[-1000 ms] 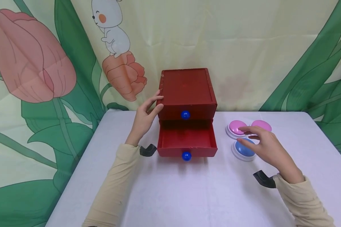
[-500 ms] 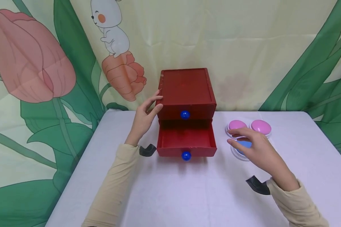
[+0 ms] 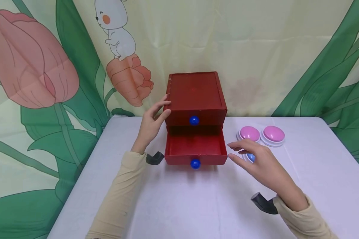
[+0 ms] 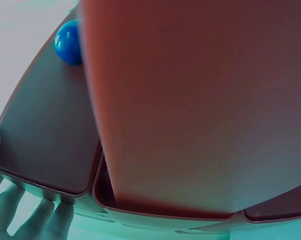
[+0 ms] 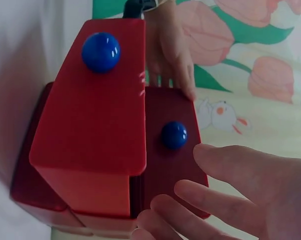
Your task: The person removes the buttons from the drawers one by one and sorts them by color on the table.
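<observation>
Your left hand (image 3: 149, 127) lay against the left side of a dark red two-drawer cabinet (image 3: 195, 91), its fingers (image 4: 60, 220) extended along the upper side wall and the thumb set apart from them at the front left corner, so that you touched the cabinet without wrapping round it. That arm reached forward from the near edge of the bench (image 3: 173, 205), a beige sleeve (image 3: 119, 192) down to the wrist, where a black strap (image 3: 155, 158) stuck out. Your right hand (image 3: 261, 162) hung in the air just right of the cabinet, palm turned inward, its fingers (image 5: 215, 200) loosely bent and a moderate gap between thumb and forefinger; the fingertips pointed at the lower drawer (image 3: 175, 160) and were close to its right edge, though whether they touched it you could not tell. The right forearm slanted in from the lower right. The cabinet stood upright at the back of the bench, upper drawer closed with a blue knob (image 3: 194, 120), lower drawer pulled out toward you with a second blue knob (image 3: 195, 164). Beyond the right hand sat two pink-topped buttons (image 3: 273, 134) side by side, and a blue-topped button (image 3: 251, 157), partly hidden behind it.
</observation>
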`<state>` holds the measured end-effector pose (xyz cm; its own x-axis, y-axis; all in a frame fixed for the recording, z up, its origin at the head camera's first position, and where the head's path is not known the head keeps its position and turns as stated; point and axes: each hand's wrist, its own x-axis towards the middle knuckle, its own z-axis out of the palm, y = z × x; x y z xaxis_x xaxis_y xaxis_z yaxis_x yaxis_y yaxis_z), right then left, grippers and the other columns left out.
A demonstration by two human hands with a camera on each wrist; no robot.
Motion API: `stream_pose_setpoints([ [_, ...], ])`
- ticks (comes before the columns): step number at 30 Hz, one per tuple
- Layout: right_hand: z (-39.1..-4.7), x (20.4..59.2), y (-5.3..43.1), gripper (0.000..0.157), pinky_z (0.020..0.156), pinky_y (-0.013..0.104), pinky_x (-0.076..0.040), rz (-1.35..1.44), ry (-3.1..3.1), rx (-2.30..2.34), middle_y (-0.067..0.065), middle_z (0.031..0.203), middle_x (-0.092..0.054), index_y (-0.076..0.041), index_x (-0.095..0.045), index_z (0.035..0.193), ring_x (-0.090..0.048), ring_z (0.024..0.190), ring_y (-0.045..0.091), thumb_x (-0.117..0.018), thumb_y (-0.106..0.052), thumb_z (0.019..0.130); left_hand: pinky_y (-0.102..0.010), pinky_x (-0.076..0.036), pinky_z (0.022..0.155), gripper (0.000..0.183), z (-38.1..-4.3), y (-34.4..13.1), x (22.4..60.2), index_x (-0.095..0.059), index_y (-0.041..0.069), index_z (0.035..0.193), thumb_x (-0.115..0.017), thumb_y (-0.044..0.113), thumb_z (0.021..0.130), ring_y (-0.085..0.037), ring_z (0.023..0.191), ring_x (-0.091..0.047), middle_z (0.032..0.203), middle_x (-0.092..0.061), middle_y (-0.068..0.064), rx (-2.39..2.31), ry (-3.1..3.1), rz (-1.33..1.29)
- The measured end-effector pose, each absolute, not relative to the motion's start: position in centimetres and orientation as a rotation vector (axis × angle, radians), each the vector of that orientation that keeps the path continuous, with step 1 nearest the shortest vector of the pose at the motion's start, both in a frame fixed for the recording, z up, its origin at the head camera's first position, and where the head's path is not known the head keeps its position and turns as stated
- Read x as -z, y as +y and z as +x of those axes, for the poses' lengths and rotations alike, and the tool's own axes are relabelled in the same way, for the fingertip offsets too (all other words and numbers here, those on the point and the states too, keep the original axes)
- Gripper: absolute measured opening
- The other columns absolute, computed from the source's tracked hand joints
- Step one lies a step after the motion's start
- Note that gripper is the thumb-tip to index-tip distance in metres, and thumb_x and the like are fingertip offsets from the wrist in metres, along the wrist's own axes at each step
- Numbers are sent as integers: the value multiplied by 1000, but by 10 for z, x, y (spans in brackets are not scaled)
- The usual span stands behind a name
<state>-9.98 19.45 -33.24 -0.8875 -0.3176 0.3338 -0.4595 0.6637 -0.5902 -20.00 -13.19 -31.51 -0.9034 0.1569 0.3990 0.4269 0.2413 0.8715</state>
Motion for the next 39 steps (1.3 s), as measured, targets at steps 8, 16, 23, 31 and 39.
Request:
stream_pose_setpoints([
  [8,-91,335,181,26,78,23,-56,682,-2677,-1067,-6,105,-72,-14,-72,112,-68,90,12,-77,-17,87,-46,-44,109,38,-200,-131,316,-57,1,135,-60,13,99,-25,145,-38,157,-40,-10,1739,-2265,-575],
  [16,-87,339,167,27,81,31,-59,690,-2758,-1129,-7,104,-74,-14,-72,114,-70,92,10,-75,-22,89,-47,-43,110,38,-201,-133,318,-57,2,135,-60,14,99,-25,145,-38,157,-40,-9,1738,-2253,-568],
  [23,-89,349,156,28,83,39,-60,700,-2827,-1152,-2,109,-75,-13,-73,116,-72,95,13,-74,-23,90,-48,-42,110,39,-200,-133,318,-57,2,136,-60,14,99,-25,145,-38,157,-40,-8,1738,-2259,-563],
  [31,-95,361,143,33,78,33,-61,659,-2923,-1248,6,111,-74,-10,-74,115,-72,94,21,-70,-32,93,-48,-43,109,38,-200,-132,316,-57,0,135,-59,13,99,-25,145,-38,157,-40,-9,1751,-2249,-578],
  [39,-101,374,134,30,78,31,-61,694,-2911,-1331,3,105,-75,-10,-76,113,-72,91,18,-69,-31,94,-50,-42,110,39,-199,-131,315,-57,1,136,-59,14,99,-26,145,-38,157,-40,-10,1741,-2258,-567],
])
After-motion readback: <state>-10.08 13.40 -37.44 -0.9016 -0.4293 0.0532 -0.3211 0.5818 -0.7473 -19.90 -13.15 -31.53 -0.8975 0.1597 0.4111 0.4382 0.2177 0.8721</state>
